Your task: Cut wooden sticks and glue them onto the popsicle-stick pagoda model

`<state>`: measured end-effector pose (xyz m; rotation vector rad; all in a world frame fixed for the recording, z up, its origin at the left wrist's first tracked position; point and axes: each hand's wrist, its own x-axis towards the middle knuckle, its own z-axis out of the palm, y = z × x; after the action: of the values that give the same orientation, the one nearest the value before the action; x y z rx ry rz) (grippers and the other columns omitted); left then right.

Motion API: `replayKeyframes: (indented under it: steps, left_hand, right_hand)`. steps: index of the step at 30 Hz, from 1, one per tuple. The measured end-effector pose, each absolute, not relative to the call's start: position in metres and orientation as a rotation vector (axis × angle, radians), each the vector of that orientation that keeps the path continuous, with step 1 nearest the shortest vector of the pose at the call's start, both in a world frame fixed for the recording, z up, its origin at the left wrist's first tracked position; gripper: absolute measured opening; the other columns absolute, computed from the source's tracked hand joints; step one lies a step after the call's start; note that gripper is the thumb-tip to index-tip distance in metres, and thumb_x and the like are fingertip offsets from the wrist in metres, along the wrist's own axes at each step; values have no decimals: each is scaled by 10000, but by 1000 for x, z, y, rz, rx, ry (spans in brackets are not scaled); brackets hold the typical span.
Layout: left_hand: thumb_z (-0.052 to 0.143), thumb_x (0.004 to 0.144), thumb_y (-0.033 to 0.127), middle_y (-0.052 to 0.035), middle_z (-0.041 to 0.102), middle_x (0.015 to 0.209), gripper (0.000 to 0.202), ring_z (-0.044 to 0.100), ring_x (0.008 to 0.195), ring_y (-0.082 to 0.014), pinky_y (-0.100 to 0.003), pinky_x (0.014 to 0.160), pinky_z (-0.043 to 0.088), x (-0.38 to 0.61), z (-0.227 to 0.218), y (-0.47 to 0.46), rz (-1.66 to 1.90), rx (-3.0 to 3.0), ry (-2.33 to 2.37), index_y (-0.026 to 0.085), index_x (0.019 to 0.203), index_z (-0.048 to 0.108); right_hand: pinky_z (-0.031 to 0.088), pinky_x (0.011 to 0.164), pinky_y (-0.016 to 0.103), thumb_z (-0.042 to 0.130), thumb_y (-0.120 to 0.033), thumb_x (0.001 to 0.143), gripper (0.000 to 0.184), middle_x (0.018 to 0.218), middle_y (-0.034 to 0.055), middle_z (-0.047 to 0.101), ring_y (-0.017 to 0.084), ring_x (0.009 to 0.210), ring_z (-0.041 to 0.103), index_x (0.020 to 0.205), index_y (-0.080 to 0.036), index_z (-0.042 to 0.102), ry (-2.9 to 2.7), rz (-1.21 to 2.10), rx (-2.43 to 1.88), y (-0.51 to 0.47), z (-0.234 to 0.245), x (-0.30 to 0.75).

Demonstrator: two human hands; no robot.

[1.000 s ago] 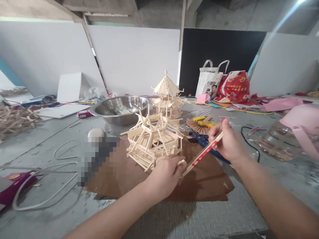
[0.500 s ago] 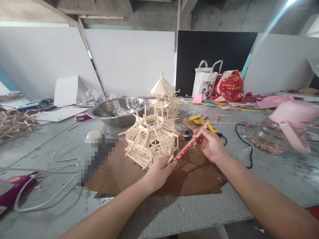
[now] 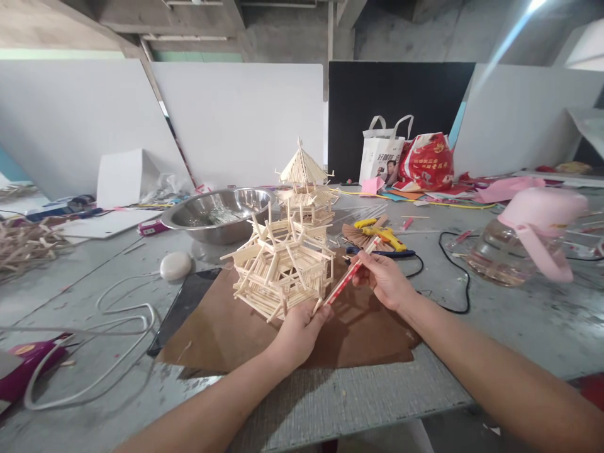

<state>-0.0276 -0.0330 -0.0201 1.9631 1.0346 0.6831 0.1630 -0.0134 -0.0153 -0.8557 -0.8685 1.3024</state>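
Both of my hands are closed on a pair of wooden chopsticks with red and white markings along them. My left hand pinches the lower end, close to the front of a stick-built model. My right hand grips the upper end, to the right of the model. The chopsticks slant up to the right. The model is many-sided, made of pale sticks, with upright posts and an open top. It stands on a brown sheet. Behind it is a stick pagoda with a pointed roof.
A steel basin sits behind left, near a white round device with a cable. Yellow-handled tool and black cord lie at right, by a pink-lidded bottle. A purple glue-gun-like tool lies left; bags stand behind.
The view has shifted slightly. My right hand and the upper end of the chopsticks have moved a little left and down; both hands keep hold of the chopsticks.
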Motion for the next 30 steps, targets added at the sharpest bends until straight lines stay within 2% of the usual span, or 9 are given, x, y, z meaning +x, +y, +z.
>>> replayKeyframes:
  steps: [9, 16, 19, 21, 26, 30]
  left_hand:
    - [355, 787, 381, 40, 334, 534, 300, 309, 507, -78, -201, 477, 285, -26, -23, -33, 726, 1900, 1045, 162, 584, 383]
    - [362, 779, 398, 51, 306, 505, 320, 276, 470, -63, -196, 442, 253, -25, -21, -29, 714, 1864, 1027, 165, 560, 347]
    - [352, 776, 412, 55, 276, 495, 344, 268, 466, -64, -200, 447, 248, -26, -19, -26, 694, 1898, 1059, 168, 536, 322]
    - [348, 778, 406, 53, 274, 496, 354, 278, 475, -68, -202, 460, 253, -27, -18, -25, 670, 1987, 1085, 167, 519, 315]
    - [304, 811, 360, 34, 371, 514, 342, 357, 505, -87, -210, 490, 280, -30, -13, -28, 550, 2289, 1091, 164, 546, 395]
    - [291, 823, 317, 9, 448, 519, 348, 419, 513, -101, -220, 500, 295, -31, -12, -30, 455, 2434, 1159, 161, 562, 462]
  right_hand:
    - [390, 440, 192, 575, -428, 674, 329, 491, 9, 574, 78, 416, 509, 599, -110, 608, -1105, 1377, -960, -23, -27, 139]
    - [369, 421, 185, 557, -428, 692, 317, 462, -10, 546, 72, 405, 488, 707, -119, 626, -1173, 1393, -952, -23, -19, 144]
    - [360, 371, 188, 580, -436, 663, 294, 484, -41, 525, 62, 368, 454, 737, -153, 611, -998, 1278, -885, -19, -10, 157]
    - [347, 338, 188, 594, -430, 644, 277, 487, -54, 500, 48, 340, 409, 679, -155, 599, -853, 1154, -830, -15, -6, 167]
    - [288, 305, 165, 614, -391, 623, 261, 416, -65, 423, 21, 308, 327, 603, -133, 584, -757, 1067, -829, -8, 1, 188]
    - [292, 320, 169, 595, -412, 626, 261, 395, -79, 395, 21, 302, 310, 593, -159, 540, -641, 914, -794, -1, 4, 215]
